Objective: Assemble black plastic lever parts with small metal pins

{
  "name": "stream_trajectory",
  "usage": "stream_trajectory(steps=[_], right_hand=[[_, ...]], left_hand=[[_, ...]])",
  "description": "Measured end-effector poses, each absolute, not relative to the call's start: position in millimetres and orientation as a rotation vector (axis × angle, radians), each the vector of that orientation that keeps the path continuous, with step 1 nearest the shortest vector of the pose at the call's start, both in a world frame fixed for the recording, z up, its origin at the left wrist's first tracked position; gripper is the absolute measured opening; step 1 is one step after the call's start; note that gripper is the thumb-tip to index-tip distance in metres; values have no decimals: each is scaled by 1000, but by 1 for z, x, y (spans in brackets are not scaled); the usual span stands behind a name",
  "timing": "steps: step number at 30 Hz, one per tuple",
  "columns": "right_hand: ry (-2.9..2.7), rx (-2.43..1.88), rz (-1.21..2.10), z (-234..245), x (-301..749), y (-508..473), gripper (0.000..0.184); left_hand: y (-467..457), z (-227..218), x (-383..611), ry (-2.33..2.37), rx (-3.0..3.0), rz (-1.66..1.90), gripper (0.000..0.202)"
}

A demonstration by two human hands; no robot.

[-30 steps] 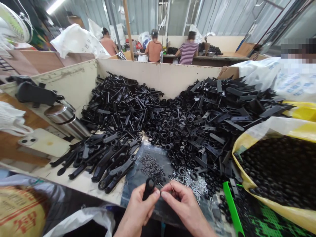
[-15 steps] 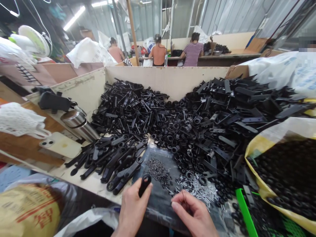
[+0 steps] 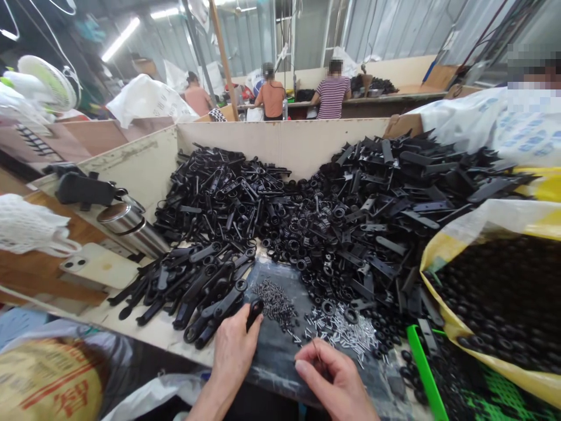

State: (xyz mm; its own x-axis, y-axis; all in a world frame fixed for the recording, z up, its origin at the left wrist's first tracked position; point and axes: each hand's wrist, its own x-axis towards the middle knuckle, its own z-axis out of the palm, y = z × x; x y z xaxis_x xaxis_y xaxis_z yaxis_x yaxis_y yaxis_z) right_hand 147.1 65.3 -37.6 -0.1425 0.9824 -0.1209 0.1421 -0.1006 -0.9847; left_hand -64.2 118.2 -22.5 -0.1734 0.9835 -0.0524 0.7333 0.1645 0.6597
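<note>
My left hand (image 3: 232, 351) grips a black plastic lever piece (image 3: 253, 313) and holds it out beside the row of black lever arms (image 3: 193, 286) on the bench. My right hand (image 3: 335, 383) is closed in a pinch on a thin metal pin (image 3: 316, 352), low at the front edge. Between the hands lies a dark sheet (image 3: 280, 345) with a heap of small dark screws (image 3: 274, 299) and a scatter of silver pins (image 3: 346, 332).
A large heap of black plastic parts (image 3: 333, 210) fills the walled bench (image 3: 280, 140). A yellow sack of black rings (image 3: 495, 280) sits right, with a green strip (image 3: 419, 365) beside it. A steel flask (image 3: 129, 225) and a phone (image 3: 99, 266) lie left. Three people work at a far table.
My hands have drawn apart: the left one has carried the black lever piece left toward the lever arms, while the right one has dropped lower, still pinching the pin.
</note>
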Motion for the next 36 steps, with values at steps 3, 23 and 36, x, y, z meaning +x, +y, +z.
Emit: stream_trajectory(steps=[3, 23, 36], right_hand=[[-1272, -1316, 1373, -38, 147, 67, 34], [-1282, -1302, 1271, -36, 150, 66, 37], [-1594, -1270, 1170, -2, 159, 71, 27]], left_hand=[[110, -15, -60, 1910, 1511, 755, 26], [66, 5, -10, 1183, 407, 802, 53], [63, 10, -12, 1263, 603, 736, 45]])
